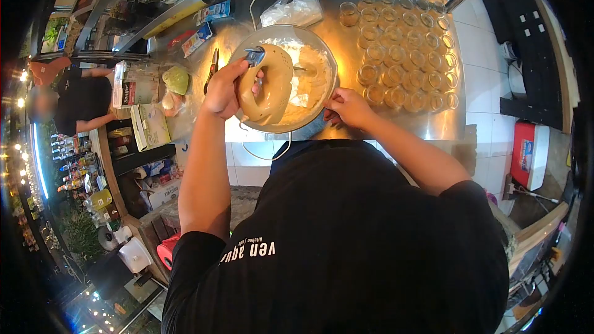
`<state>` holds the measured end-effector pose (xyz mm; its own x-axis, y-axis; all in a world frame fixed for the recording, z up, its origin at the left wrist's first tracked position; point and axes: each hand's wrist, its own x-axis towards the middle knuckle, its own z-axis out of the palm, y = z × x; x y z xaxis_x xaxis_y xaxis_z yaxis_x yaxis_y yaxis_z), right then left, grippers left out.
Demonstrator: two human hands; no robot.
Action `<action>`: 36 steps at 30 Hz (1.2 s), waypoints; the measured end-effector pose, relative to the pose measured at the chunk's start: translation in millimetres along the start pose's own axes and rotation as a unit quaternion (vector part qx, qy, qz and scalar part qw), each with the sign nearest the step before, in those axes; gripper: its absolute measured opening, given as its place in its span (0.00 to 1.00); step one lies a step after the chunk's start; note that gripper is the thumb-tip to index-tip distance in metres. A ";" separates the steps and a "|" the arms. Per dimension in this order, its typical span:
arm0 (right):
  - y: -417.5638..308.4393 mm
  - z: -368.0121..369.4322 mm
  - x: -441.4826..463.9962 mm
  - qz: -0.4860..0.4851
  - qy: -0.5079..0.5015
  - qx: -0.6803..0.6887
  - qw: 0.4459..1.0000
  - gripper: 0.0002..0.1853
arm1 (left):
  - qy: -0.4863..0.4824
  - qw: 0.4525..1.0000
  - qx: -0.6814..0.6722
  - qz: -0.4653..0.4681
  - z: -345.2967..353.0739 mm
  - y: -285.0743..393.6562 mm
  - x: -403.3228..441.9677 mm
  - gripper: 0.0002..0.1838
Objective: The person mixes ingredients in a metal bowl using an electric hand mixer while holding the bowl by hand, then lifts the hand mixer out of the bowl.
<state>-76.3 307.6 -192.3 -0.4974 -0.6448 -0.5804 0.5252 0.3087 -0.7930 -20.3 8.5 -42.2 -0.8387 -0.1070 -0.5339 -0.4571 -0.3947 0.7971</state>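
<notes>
Above a large, clear, round bowl (336, 74) on the shiny stainless-steel table (461, 125), the person's left hand (228, 88) is closed around the handle of a glossy, cream-coloured hand mixer (278, 83), with fingers curled through the handle's opening and the thumb up near the blue-grey part (254, 56) at its top. The mixer covers the left part of the bowl as seen from overhead, beside a pale, creamy mixture (317, 96) that shows at the right; how deep its beaters reach cannot be told. At the bowl's lower right edge, the right hand (346, 109) has its fingers bent inward and drawn close together at the rim; whether they pinch it or merely rest against it is unclear. A thin white cord (267, 159) loops below the bowl, near the person's black shirt (359, 229). Rows of small, round, clear glass jars (396, 55) stand to the right, apart from the bowl, while a crumpled, translucent plastic bag (291, 9) lies just beyond it.
</notes>
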 end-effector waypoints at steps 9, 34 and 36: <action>3.0 -1.4 4.2 -0.007 -0.012 0.007 1.000 0.11 | 0.098 0.995 -0.015 -0.020 1.7 -3.8 2.1 0.13; -5.2 -3.8 -0.8 -0.011 0.001 0.005 1.000 0.11 | 0.185 0.981 0.046 -0.038 14.6 2.5 12.5 0.13; -6.2 -4.5 -0.1 0.000 0.001 -0.010 1.000 0.11 | 0.176 0.982 0.044 -0.049 14.4 2.1 7.0 0.13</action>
<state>-82.7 308.9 -188.1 -0.4993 -0.6435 -0.5801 0.5110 0.3219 -0.7970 -31.4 20.0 -40.2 -0.6427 -0.3872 -0.6610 -0.5666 -0.3406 0.7503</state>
